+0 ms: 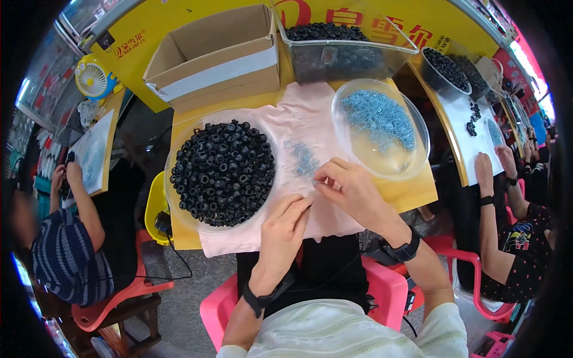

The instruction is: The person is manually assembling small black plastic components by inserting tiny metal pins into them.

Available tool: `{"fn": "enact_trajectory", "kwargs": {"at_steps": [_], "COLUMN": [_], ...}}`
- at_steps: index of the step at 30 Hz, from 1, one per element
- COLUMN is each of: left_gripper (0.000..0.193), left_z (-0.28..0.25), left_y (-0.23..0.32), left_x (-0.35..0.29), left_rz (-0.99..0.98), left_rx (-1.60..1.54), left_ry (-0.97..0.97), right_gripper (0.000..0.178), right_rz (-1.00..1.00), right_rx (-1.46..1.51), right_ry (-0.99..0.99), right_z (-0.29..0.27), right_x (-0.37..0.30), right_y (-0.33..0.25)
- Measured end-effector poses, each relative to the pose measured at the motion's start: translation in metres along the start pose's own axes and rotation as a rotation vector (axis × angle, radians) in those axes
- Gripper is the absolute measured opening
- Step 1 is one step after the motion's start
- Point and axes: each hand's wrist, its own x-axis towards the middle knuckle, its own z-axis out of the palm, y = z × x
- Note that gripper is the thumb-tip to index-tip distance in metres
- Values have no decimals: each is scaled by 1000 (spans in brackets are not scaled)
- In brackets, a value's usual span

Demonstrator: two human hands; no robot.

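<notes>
My left hand [283, 228] is closed over the front of a pale pink cloth [239, 241], its fingers pressed together. A dark speck shows at its fingertips, too small to name. My right hand [353, 192] is pinched beside a loose scatter of small silvery metal pieces [302, 160] on the cloth; whatever lies in the pinch is hidden. To the left, a round clear tray [169, 200] holds a heap of small black ring-like parts [222, 173]. At the right, a round clear dish [388, 170] holds a pile of similar small silvery pieces [379, 116].
Behind the trays stand an open cardboard box [218, 74] and a clear bin [310, 70] of black parts. Under the cloth is a yellow tabletop [418, 188]. Other people sit at tables on both sides, and a yellow basket [154, 209] stands by the table's left edge.
</notes>
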Motion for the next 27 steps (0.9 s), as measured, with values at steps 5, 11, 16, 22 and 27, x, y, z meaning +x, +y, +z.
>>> {"fn": "enact_trajectory", "kwargs": {"at_steps": [5,11,16,22,27], "left_gripper": [20,28,35,26,21], "left_z": [2,-3,2,19,20], "left_y": [-4,0,9,4,3], "left_x": [-2,-9,2,15,17], "left_rz": [28,-40,-99,-93,-117], "left_rx": [119,134,123,201,159], "left_ry": [-12,-60,-42,-13,17], "right_gripper": [11,16,19,15,16], "right_rz": [-135,-41,4,5,59], "right_rx": [-161,-101,-88,-160,-102], "right_ry": [31,74,91,119,114], "right_z": [9,4,-4,2,4], "right_x": [-13,-26,-34,-29,-26], "right_y": [9,13,16,16,22]}}
